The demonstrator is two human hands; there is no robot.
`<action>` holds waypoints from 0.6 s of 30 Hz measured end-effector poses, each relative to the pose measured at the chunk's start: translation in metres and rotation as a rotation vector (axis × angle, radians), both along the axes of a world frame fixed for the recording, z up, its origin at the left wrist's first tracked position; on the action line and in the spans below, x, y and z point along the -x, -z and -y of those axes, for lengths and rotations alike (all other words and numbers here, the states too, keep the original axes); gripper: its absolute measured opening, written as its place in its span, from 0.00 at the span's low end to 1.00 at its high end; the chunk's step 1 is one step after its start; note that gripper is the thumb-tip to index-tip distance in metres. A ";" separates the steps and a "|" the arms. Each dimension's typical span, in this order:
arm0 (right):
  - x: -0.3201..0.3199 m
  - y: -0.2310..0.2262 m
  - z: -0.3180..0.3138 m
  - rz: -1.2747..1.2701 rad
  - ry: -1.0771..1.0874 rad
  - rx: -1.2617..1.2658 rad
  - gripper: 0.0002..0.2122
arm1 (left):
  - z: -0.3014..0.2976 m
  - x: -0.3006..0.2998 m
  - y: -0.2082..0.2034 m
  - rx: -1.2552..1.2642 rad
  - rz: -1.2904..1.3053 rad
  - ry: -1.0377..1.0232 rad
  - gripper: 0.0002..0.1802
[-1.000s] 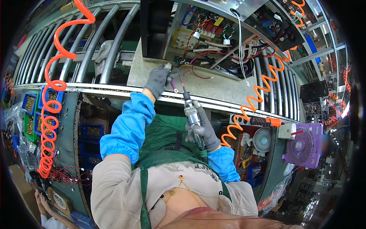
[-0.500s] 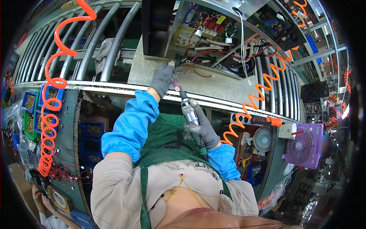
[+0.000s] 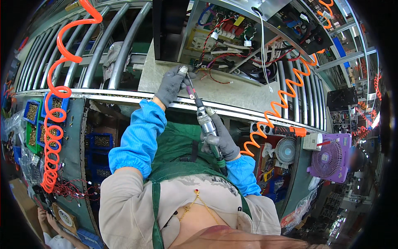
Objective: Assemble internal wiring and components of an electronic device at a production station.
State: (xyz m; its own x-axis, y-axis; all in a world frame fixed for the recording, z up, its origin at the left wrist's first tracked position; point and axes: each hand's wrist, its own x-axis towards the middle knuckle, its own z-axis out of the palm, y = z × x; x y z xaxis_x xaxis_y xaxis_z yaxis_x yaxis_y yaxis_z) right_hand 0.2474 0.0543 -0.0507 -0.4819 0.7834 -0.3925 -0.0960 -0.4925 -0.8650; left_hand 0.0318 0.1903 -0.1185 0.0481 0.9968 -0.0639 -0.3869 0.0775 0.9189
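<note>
My right hand [image 3: 224, 143], in a grey glove, wraps round a silver and green power screwdriver [image 3: 206, 124]. Its long bit points up and away toward my left fingers. My left hand [image 3: 169, 85], also gloved in grey, has its fingers pinched at the bit's tip; what lies between them is too small to make out. Just below those fingers a short purple wire end with a ring terminal [image 3: 191, 96] shows beside the bit. Beyond both hands stands an open metal cabinet [image 3: 186, 35] full of circuit boards and wiring. A thin red and black wire [image 3: 219, 81] trails out of it.
The cabinet rests on a pale board [image 3: 248, 96] over a roller conveyor [image 3: 124, 45]. Orange coiled hoses hang on the left [image 3: 52, 112] and right [image 3: 286, 97]. Blue bins of screws [image 3: 32, 111] stand at left, a purple fan [image 3: 327, 159] at right. Another person's hands [image 3: 47, 218] show lower left.
My left hand has shifted slightly to the left, and its fingers have turned a little at the bit's tip. The right hand and screwdriver have stayed nearly still.
</note>
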 end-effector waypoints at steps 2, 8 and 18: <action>-0.003 0.003 0.002 -0.018 -0.012 0.012 0.45 | 0.005 0.001 -0.007 0.100 -0.006 -0.002 0.15; 0.000 0.003 0.005 0.096 -0.069 -0.041 0.43 | -0.002 0.015 -0.013 0.044 -0.386 0.154 0.16; -0.005 0.011 0.001 -0.031 0.042 -0.013 0.45 | -0.007 -0.016 -0.082 -0.851 -1.018 -0.261 0.18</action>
